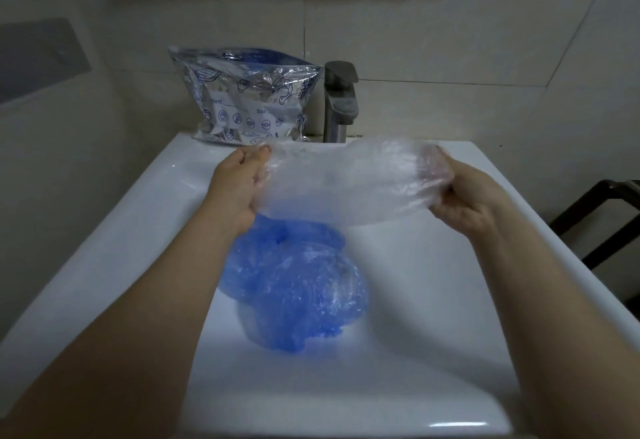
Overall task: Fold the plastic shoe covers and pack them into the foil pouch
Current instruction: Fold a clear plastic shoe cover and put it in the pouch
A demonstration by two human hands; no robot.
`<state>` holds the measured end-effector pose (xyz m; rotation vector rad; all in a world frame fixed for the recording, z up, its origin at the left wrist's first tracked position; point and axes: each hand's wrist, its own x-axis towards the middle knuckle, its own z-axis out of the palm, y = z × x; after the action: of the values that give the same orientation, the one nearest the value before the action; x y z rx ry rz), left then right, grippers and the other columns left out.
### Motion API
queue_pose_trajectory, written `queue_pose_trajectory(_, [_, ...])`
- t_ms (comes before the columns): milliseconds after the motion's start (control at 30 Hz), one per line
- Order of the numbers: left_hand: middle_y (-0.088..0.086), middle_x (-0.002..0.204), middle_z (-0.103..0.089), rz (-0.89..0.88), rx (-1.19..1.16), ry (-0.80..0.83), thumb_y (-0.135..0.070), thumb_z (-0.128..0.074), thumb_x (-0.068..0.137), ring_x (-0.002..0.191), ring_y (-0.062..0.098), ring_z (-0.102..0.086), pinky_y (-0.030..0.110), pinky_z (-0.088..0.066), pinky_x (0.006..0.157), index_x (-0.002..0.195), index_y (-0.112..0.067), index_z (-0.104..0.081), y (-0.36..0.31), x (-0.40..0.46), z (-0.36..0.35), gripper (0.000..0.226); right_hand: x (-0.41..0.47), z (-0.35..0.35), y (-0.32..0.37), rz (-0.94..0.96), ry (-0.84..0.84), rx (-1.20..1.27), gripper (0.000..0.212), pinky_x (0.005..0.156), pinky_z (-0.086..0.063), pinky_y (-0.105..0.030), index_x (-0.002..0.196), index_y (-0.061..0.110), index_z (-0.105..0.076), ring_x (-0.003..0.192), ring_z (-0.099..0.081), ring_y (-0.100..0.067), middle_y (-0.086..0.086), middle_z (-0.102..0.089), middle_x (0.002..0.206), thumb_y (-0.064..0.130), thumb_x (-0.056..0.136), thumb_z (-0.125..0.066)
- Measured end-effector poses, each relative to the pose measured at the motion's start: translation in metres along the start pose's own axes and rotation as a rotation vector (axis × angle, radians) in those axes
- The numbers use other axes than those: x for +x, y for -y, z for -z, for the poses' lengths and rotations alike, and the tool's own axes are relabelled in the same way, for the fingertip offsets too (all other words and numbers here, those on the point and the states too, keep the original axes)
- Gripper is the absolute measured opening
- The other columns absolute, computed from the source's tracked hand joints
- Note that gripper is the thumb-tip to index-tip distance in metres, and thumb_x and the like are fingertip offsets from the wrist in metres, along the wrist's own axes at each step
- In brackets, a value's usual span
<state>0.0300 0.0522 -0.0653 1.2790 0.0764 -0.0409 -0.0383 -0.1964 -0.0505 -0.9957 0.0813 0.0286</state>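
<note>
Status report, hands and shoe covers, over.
Left hand and right hand grip clear cover, stretched flat. Blue covers in sink. Foil pouch upright behind, unobstructed.

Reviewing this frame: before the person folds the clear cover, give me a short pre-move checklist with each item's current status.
1. Left hand grips one end of the clear shoe cover: ok.
2. Right hand grips the other end: ok.
3. Cover stretched flat between the hands, above the sink: ok.
4. Foil pouch mouth open: ok, blue plastic shows at the top.
5. Blue shoe covers in the basin folded: not ok, crumpled.
6. Basin dry: cannot tell.
</note>
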Motion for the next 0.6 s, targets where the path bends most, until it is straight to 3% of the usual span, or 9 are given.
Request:
queue_pose_trajectory(67, [-0.008,0.056,-0.061,0.076,-0.048,0.071,-0.019,-0.057,0.091,0.051,0.007,-0.055,0.016,-0.048,0.046,0.080,-0.019,-0.066,-0.001,0.002,0.004,0.015,-0.001,0.011,0.003,-0.072,0.169,0.018,0.023,0.036,-0.033,-0.010,0.067,0.015,-0.065,0.036,-0.039,-0.001,0.009,-0.045,0.047,0.023,0.058,-0.085])
queue_pose_trajectory(133, [-0.010,0.042,-0.048,0.163,-0.100,0.175,-0.019,-0.052,0.092,0.033,0.004,-0.040,0.010,-0.029,0.033,0.069,-0.020,-0.068,-0.004,0.001,0.005,0.028,-0.003,0.019,0.003,-0.092,0.202,0.027,0.041,0.032,-0.024,-0.014,0.062,0.019,-0.052,0.033,-0.025,-0.002,0.010,-0.031,0.042,0.027,0.050,-0.090])
queue_pose_trajectory(200, [-0.008,0.044,-0.050,0.228,-0.200,0.271,-0.019,-0.050,0.089,0.035,0.007,-0.044,0.010,-0.033,0.037,0.063,-0.016,-0.067,-0.008,-0.003,0.005,0.031,-0.004,0.022,0.002,-0.096,0.094,0.048,0.047,0.043,-0.028,-0.016,0.064,0.020,-0.049,0.041,-0.030,-0.007,0.007,-0.038,0.046,0.035,0.046,-0.089])
queue_pose_trajectory(300, [0.000,0.063,-0.067,0.261,-0.312,0.407,-0.029,-0.053,0.077,0.057,0.014,-0.063,0.022,-0.051,0.053,0.064,-0.011,-0.071,-0.009,-0.006,0.006,0.028,-0.006,0.025,-0.003,-0.043,-0.060,0.036,0.035,0.057,-0.042,-0.019,0.060,0.018,-0.067,0.053,-0.052,-0.010,0.004,-0.058,0.058,0.051,0.049,-0.074])
queue_pose_trajectory(367, [-0.001,0.067,-0.070,0.262,-0.333,0.422,-0.035,-0.050,0.082,0.056,0.012,-0.065,0.020,-0.053,0.052,0.060,-0.012,-0.072,-0.006,-0.004,0.006,0.039,-0.007,0.025,-0.007,-0.001,-0.038,-0.077,0.018,0.047,-0.043,-0.013,0.059,0.017,-0.068,0.047,-0.052,-0.006,0.005,-0.061,0.056,0.033,0.054,-0.076])
queue_pose_trajectory(433, [-0.003,0.072,-0.072,0.261,-0.330,0.402,-0.039,-0.045,0.091,0.057,0.008,-0.066,0.017,-0.053,0.052,0.060,-0.016,-0.074,-0.005,-0.004,0.005,0.048,-0.006,0.024,-0.012,0.003,0.002,-0.267,0.016,0.041,-0.041,-0.012,0.075,0.014,-0.064,0.044,-0.053,-0.003,0.005,-0.062,0.056,0.003,0.064,-0.070])
queue_pose_trajectory(533, [-0.002,0.090,-0.073,0.225,-0.329,0.430,-0.040,-0.043,0.093,0.081,0.011,-0.069,0.028,-0.055,0.077,0.076,-0.020,-0.078,-0.002,-0.004,0.006,0.043,-0.003,0.020,-0.018,-0.067,-0.042,-0.337,0.015,0.036,-0.038,-0.012,0.080,0.008,-0.057,0.039,-0.051,-0.001,0.005,-0.063,0.053,-0.004,0.086,-0.050])
queue_pose_trajectory(600, [-0.001,0.100,-0.072,0.201,-0.362,0.469,-0.041,-0.043,0.092,0.093,0.015,-0.067,0.035,-0.051,0.087,0.086,-0.022,-0.077,0.000,-0.003,0.006,0.039,-0.003,0.021,-0.021,-0.079,0.019,-0.203,0.011,0.035,-0.038,-0.013,0.072,0.011,-0.060,0.037,-0.048,-0.001,0.006,-0.058,0.050,0.003,0.079,-0.061])
